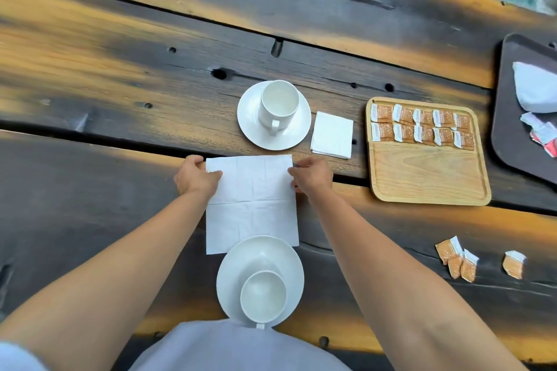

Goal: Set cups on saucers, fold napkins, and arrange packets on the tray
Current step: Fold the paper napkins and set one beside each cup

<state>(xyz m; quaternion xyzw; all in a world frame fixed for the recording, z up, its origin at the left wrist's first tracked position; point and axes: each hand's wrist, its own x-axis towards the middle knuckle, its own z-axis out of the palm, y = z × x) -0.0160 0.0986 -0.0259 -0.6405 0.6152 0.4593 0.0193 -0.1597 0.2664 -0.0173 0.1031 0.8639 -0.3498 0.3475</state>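
An unfolded white napkin [251, 205] lies flat on the table in front of me. My left hand [194, 178] pinches its far left corner and my right hand [312, 178] pinches its far right corner. A white cup [262, 295] stands on a saucer [271, 256] at the near edge, overlapping the napkin's near side. Beyond the napkin, a second cup [279, 104] stands on its saucer [297, 134], with a folded napkin [332, 134] to its right. A wooden tray [428, 178] holds two rows of orange packets [423, 127].
Several loose orange packets [458, 259] lie on the table at the right, one more packet [514, 263] a little apart. A dark tray [512, 129] at the far right holds a white cloth bundle [535, 89] and torn wrappers [542, 134].
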